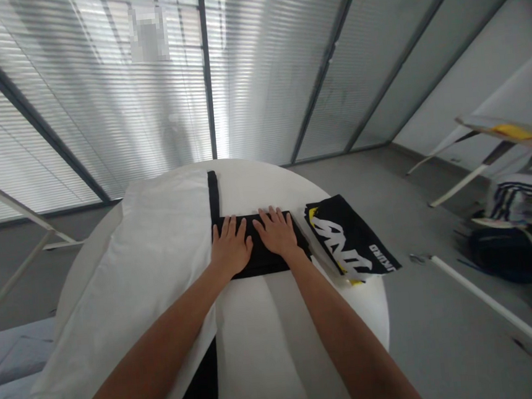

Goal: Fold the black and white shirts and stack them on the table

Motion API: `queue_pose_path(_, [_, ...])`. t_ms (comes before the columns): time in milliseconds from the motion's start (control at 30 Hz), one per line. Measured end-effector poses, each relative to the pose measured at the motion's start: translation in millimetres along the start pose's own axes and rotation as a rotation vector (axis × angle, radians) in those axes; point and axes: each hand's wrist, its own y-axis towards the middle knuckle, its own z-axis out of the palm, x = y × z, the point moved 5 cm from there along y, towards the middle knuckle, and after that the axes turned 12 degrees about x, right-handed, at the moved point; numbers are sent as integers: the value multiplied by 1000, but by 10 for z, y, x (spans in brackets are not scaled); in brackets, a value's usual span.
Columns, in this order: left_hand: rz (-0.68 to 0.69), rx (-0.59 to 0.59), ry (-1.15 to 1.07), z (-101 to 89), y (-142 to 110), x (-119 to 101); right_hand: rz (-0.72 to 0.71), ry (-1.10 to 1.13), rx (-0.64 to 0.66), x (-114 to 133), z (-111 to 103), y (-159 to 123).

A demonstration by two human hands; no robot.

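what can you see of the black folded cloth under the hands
The black folded cloth is a matte, flat, rectangular band lying crosswise on the round white table. A narrow strip runs from its left end toward the far edge. Both the left hand and right hand rest flat on it.

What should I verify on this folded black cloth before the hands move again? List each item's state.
Left hand and right hand flat on the folded black cloth: ok.
Black strip tucked in: not ok, it sticks out past the far edge.
Black printed garment apart from the right hand: ok.
White cloth wholly on the round white table: not ok, it hangs over the rim.
Layers under the hands even: cannot tell.
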Motion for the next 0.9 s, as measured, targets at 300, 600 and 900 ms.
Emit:
queue_pose_path(300, [85,-53,38,-40,-333,-124,189,9,-92,34,10,-548])
queue_pose_path(600, [125,-33,34,-73,-514,-84,52,-73,2,-60,76,-964])
queue_pose_path(900, [168,4,-4,-65,-720,52,62,-58,-41,-165,72,-1183])
